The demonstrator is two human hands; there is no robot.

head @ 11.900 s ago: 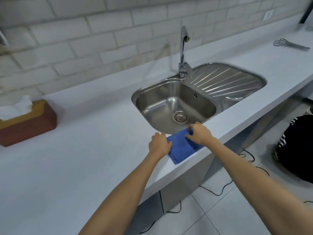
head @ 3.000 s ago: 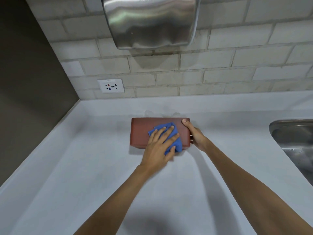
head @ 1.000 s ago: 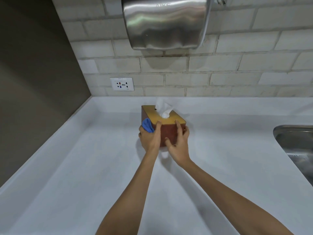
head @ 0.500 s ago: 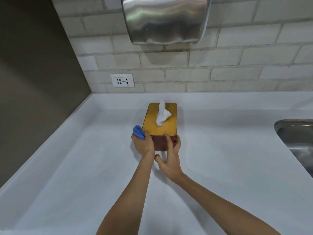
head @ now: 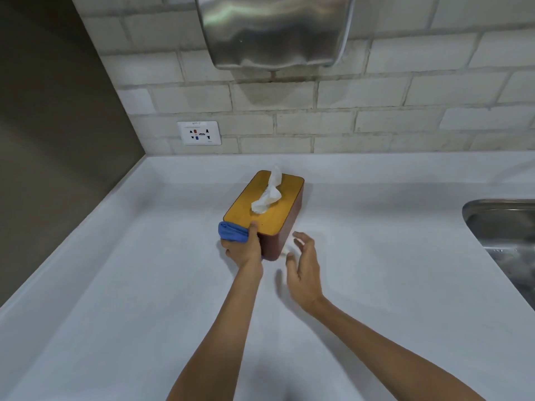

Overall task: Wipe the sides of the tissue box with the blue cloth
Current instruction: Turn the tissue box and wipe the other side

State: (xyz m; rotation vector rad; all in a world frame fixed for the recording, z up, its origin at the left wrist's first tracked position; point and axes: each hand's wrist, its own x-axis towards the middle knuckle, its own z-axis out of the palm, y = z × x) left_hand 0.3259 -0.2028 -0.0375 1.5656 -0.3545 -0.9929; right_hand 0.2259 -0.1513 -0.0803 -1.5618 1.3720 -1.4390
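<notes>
The tissue box [head: 267, 211] stands upright on the white tabletop [head: 376, 285], toward its back left corner, long axis angled away from the back wall; a white tissue [head: 267, 195] sticks up from the yellow lid. The left hand [head: 243, 250] has its grip closed around the bunched blue cloth [head: 231, 231], pressing it against the near left corner of the box (thumb resting on the lid's edge); the right hand [head: 304, 273] hovers just beside the box's near right corner, fingers spread, clear of the box. A steel sink [head: 503, 227] sits at the tabletop's right edge.
</notes>
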